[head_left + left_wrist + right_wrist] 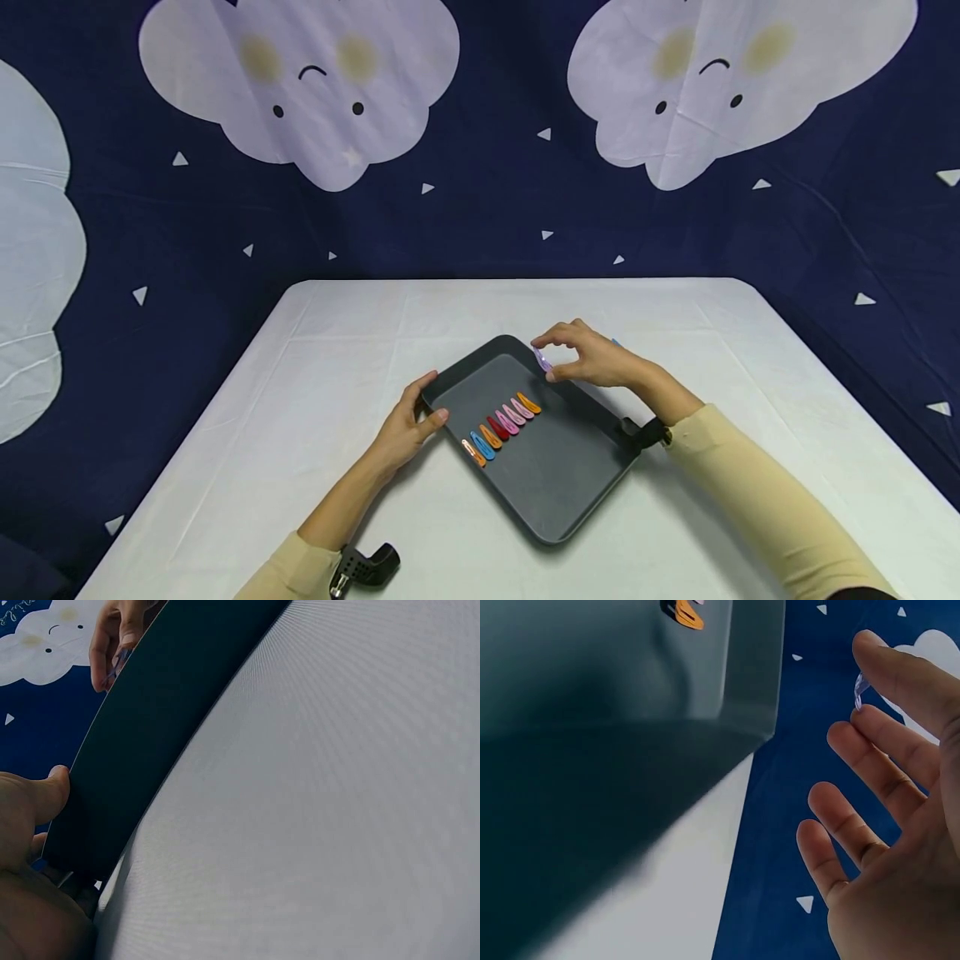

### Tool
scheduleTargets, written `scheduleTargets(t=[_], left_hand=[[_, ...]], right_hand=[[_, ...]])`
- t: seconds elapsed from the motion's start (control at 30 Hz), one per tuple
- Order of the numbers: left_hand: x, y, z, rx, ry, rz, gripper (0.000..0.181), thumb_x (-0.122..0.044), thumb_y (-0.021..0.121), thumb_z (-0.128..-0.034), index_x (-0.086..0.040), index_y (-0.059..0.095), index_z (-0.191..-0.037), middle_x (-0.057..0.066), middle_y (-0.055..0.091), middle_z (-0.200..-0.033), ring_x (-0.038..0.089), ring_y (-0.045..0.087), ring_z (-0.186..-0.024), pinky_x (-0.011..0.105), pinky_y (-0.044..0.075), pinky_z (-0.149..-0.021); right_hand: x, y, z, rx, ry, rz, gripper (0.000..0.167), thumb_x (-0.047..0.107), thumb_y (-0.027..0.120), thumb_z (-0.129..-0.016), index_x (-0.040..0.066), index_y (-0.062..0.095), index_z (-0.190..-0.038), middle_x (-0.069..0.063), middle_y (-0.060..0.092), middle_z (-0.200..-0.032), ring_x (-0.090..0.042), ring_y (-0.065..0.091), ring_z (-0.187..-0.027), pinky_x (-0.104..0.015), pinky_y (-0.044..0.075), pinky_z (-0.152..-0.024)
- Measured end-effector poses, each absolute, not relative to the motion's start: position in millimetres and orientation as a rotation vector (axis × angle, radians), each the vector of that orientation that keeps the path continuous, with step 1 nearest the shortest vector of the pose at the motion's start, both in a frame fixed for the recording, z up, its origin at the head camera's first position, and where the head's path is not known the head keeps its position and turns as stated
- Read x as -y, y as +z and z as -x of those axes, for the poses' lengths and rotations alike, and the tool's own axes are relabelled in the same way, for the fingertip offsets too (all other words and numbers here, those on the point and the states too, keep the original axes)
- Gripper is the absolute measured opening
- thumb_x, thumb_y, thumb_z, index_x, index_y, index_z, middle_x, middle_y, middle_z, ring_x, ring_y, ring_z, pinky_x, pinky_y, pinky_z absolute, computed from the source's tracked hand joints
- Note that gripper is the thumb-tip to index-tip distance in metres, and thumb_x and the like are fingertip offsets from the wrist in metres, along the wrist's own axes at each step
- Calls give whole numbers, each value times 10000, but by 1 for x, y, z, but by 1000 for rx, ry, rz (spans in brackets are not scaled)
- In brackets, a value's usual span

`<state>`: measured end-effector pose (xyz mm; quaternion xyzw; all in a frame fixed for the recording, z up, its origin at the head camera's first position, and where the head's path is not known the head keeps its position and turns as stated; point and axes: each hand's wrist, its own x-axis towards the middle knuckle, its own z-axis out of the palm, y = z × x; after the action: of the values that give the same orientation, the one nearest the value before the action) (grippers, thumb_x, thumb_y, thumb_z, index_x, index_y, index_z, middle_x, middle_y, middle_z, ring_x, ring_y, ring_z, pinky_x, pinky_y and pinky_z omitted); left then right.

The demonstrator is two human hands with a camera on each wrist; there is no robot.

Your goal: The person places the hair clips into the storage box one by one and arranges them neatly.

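A dark grey rectangular tray (577, 479) is turned at an angle on the white table. Across its floor runs a slanting row of snap hair clips: an orange clip (528, 403) at the far end, then pink clips (513, 414), a red clip (502, 426), another orange, a blue clip (482, 445) and a last orange one. My left hand (403, 427) grips the tray's left corner, thumb on the rim; its other fingers are partly hidden. Over the far right rim, my right hand (592, 354) pinches a purple hair clip (542, 359) between thumb and index finger.
Something small and blue (616, 342) peeks out behind my right hand, mostly hidden. The white table (240, 467) reaches back to a dark blue curtain (480, 225) with clouds.
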<state>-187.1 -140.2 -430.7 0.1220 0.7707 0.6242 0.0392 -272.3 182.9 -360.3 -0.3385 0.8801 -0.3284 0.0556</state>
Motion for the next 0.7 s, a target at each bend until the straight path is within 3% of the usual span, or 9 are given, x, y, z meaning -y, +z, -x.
scheduleTargets(t=[0.03, 0.27, 0.4, 0.7], left_hand=[[140, -429, 187, -2335, 1927, -350, 656, -104, 591, -914, -84, 255, -1477, 259, 247, -1523, 382, 169, -1444, 509, 134, -1182], [140, -428, 187, -2338, 1925, -321, 656, -84, 588, -913, -92, 255, -1478, 248, 258, -1522, 375, 179, -1444, 502, 140, -1182], [141, -429, 186, -2348, 1921, -323, 658, -93, 592, -911, -95, 258, -1478, 252, 260, -1521, 384, 179, -1441, 510, 146, -1175], [140, -428, 186, -2332, 1923, -335, 656, -86, 586, -914, -83, 251, -1478, 256, 233, -1529, 387, 156, -1445, 511, 131, -1179]], right_hand=[[-182, -361, 272, -2666, -990, 1029, 522, 220, 760, -781, 123, 591, -1265, 10, 589, -1270, -186, 420, -1114, -454, 394, -969], [-180, -370, 273, -2598, -947, 1083, 536, 250, 757, -786, 100, 586, -1271, -9, 584, -1285, -243, 416, -1114, -497, 394, -949], [-178, -374, 274, -2575, -903, 1095, 518, 230, 754, -785, 106, 595, -1262, -5, 590, -1274, -294, 418, -1110, -458, 389, -931], [-173, -378, 270, -2561, -775, 1098, 496, 224, 738, -795, 123, 598, -1261, 4, 591, -1254, -249, 418, -1093, -452, 421, -919]])
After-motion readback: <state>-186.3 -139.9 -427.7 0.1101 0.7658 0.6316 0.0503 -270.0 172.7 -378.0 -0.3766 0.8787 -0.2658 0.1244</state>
